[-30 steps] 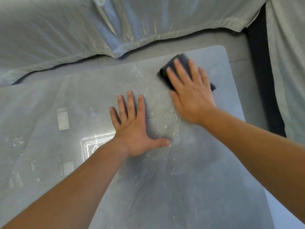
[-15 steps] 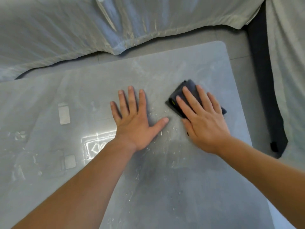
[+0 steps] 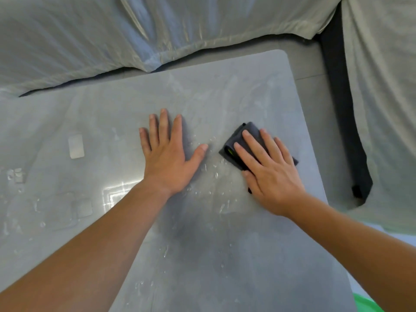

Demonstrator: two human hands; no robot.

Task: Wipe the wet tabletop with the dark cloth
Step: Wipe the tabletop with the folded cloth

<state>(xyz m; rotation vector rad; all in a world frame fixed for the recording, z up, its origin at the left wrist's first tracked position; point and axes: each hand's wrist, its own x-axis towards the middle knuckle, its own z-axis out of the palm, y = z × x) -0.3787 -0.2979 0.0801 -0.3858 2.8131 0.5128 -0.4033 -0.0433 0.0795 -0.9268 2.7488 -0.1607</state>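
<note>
A folded dark cloth (image 3: 235,144) lies on the grey tabletop (image 3: 225,255), right of centre. My right hand (image 3: 269,170) presses flat on the cloth with straight fingers and covers most of it. My left hand (image 3: 167,154) rests flat on the bare tabletop just left of the cloth, fingers spread, thumb pointing toward it. Water droplets (image 3: 213,174) bead on the surface between and below the two hands, and more wet patches show at the left side of the table.
Grey sheet-covered furniture (image 3: 112,37) runs along the far edge, and another covered piece (image 3: 387,109) stands on the right. A dark gap (image 3: 342,122) separates them. The table's rounded far right corner (image 3: 284,55) is near. A green object (image 3: 364,304) shows at the bottom right.
My right hand has dragged the cloth from the far right corner back toward me, stopping beside my left thumb. My left hand stays planted in about the same spot.
</note>
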